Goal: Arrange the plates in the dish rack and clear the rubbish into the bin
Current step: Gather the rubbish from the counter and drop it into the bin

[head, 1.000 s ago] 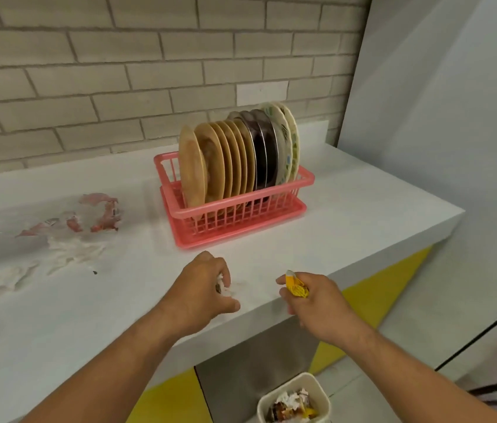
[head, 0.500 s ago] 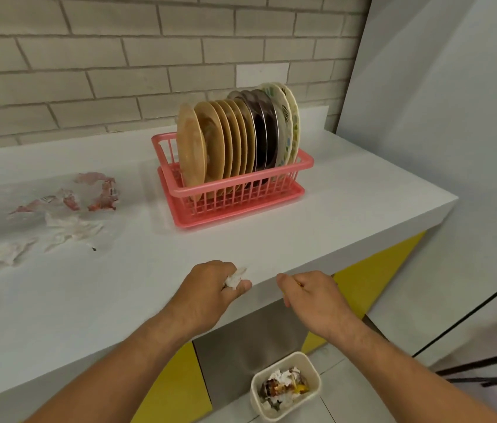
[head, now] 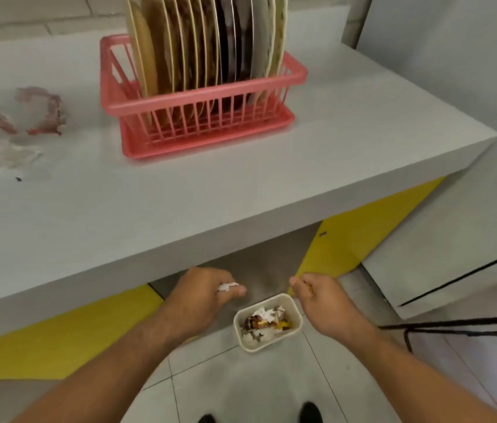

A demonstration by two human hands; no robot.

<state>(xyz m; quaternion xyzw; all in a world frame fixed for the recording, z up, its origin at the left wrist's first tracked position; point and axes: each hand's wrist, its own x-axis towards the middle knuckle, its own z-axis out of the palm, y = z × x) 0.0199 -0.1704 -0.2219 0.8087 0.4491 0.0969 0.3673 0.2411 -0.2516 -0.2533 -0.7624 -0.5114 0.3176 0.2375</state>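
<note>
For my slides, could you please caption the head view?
Left hand and right hand hold scraps near the bin; plates stand in the pink rack.

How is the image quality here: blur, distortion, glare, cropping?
Head view: even light, no glare; plates cropped at top; rubbish on the counter, left, smeared soft; bin, left hand with paper scrap and right hand with yellow wrapper fairly sharp.

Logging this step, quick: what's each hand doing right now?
Left hand: closed, pinching a white paper scrap.
Right hand: closed, gripping a small yellow scrap, mostly hidden.
</note>
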